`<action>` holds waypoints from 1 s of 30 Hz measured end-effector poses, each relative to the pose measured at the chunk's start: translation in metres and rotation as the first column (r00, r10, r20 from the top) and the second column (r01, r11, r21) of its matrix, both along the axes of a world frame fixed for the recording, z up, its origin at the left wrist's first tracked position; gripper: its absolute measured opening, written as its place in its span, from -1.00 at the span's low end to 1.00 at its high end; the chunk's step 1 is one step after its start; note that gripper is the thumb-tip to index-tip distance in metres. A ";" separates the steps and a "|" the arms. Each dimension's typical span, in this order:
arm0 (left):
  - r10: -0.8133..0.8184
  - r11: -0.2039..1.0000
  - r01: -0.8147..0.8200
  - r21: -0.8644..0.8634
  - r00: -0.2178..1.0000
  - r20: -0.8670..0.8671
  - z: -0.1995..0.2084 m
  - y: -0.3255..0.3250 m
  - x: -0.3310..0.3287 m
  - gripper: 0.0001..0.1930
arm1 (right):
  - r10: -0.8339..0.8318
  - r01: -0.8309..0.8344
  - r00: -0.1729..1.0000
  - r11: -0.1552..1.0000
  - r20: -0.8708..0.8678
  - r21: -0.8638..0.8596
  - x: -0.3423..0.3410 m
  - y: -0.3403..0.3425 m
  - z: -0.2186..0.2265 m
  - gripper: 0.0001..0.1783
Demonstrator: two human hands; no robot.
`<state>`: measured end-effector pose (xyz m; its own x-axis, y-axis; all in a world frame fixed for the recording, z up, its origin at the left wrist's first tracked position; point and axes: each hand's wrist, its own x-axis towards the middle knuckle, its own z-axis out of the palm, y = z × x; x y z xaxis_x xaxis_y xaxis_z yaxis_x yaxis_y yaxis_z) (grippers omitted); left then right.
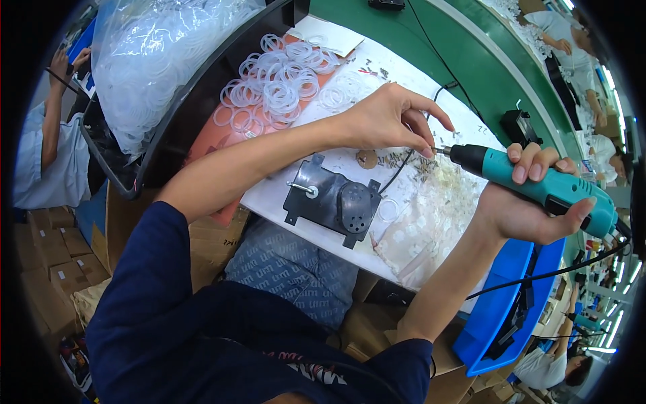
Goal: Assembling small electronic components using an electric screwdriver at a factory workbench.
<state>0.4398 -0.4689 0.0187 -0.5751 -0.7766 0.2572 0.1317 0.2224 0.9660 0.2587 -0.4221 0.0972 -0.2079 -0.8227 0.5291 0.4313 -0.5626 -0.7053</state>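
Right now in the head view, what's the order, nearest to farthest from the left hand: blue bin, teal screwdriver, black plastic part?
1. Teal screwdriver: tip right beside the left hand.
2. Black plastic part: below the hand, to its left.
3. Blue bin: farthest, at lower right.

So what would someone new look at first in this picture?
Probably the teal power screwdriver in the right hand, its tip close to the left hand. Then the heap of loose clear rings beyond the left forearm, and the black plastic housing nearer the person.
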 end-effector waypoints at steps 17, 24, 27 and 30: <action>0.305 0.803 -0.140 -0.579 0.932 0.197 0.070 0.033 0.071 -0.88 | 0.302 -0.302 0.953 0.953 0.000 0.010 0.017 0.041 0.034 -0.41; 0.515 0.472 0.064 -0.879 0.790 0.334 0.030 0.153 0.060 -0.91 | 0.361 -0.355 0.930 0.930 -0.061 0.100 0.043 0.044 0.009 -0.45; 0.556 0.430 0.103 -0.897 0.753 0.353 0.016 0.155 0.060 -0.91 | 0.300 -0.299 0.931 0.954 -0.209 0.037 0.045 0.041 0.012 -0.46; 0.549 0.428 0.102 -0.898 0.760 0.348 0.004 0.154 0.059 -0.90 | 0.231 -0.245 0.921 0.970 -0.314 -0.006 0.044 0.052 0.021 -0.46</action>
<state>0.4992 -0.3153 0.0226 -0.6815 -0.4631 0.5667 -0.4971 0.8612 0.1061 0.3029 -0.3704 0.1182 0.1702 -0.8021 0.5725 0.3216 -0.5039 -0.8016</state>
